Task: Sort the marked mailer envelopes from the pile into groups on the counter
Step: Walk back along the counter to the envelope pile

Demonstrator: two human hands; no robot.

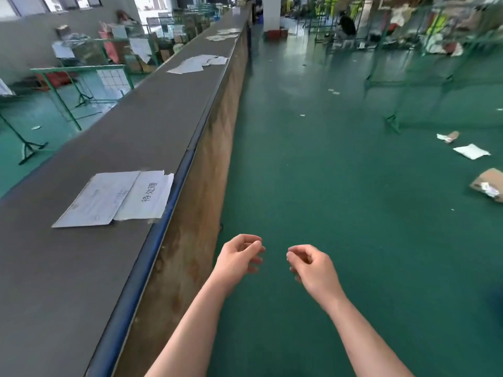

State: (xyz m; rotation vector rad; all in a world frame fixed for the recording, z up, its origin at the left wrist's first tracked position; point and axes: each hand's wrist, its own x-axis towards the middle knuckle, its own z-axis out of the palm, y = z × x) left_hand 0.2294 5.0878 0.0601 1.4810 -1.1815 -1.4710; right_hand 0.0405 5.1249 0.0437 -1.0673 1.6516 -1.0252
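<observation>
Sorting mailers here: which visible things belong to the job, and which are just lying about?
Job: nearest envelope group; middle group; far group; counter; left hand; right hand, both holding nothing.
Lying about: white packet; torn cardboard; green racks.

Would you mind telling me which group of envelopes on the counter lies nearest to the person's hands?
The nearest group, two white envelopes overlapping by the counter's front edge, the right one bearing handwritten characters. The other groups lie much farther along the counter.

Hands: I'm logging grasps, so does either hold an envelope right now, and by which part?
Nothing is held. The left hand and right hand hang loosely curled over the floor, beside the counter.
</observation>
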